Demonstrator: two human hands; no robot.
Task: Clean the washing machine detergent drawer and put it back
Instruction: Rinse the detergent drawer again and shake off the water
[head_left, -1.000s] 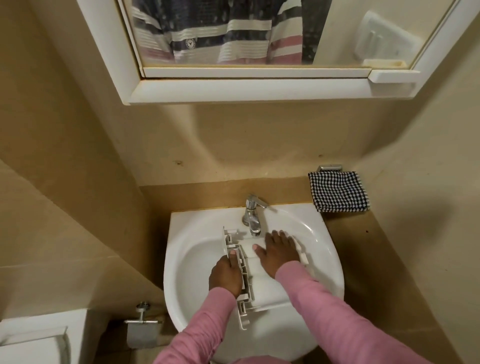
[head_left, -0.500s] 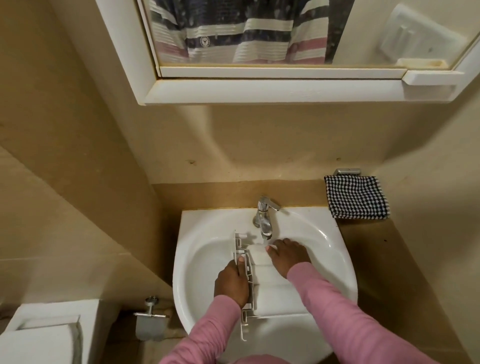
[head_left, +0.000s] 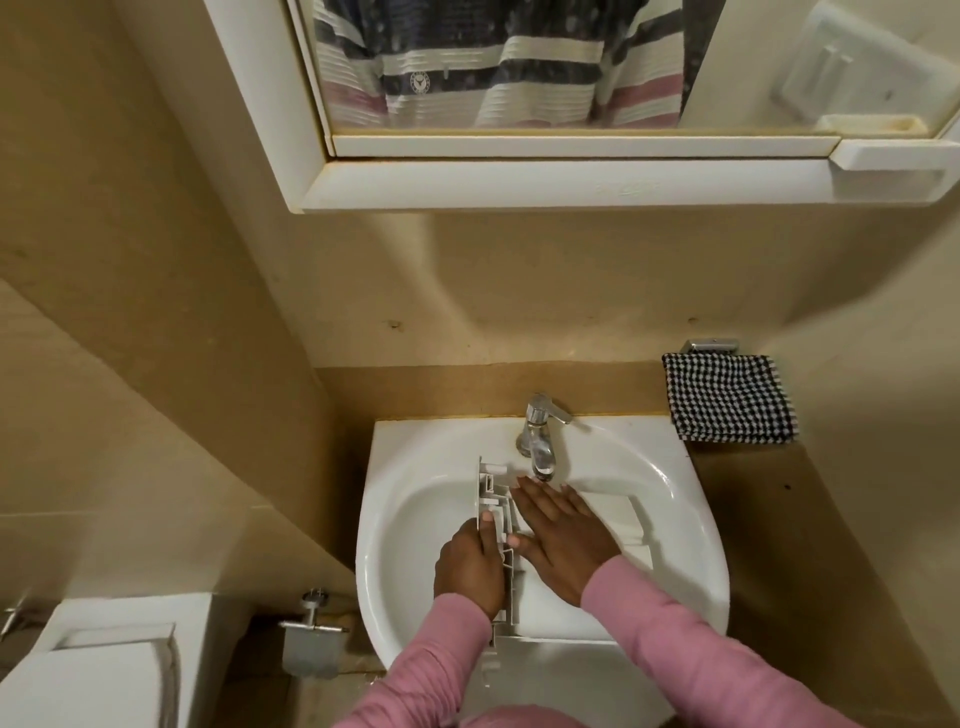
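Rinsing is judged to be the step in hand: the drawer (head_left: 610, 522) lies in the sink (head_left: 415, 519), its far end just below the tap (head_left: 540, 441). Whether water is running cannot be told. The left hand (head_left: 470, 569) is curled round the ribbed panel along the drawer's left side, fingers gripping its edge. The right hand (head_left: 558, 538) is laid flat on the drawer's broad face, fingers straight and slightly spread, holding nothing. The drawer is judged to be light, stiff moulded plastic, slippery when wet, with thin ribs and clips that may snap under load. Hold is best taken at the thick left panel or the long side walls, not at the small partitions. A checked cloth (head_left: 730, 397) hangs to the far right of the sink, apart from the drawer.
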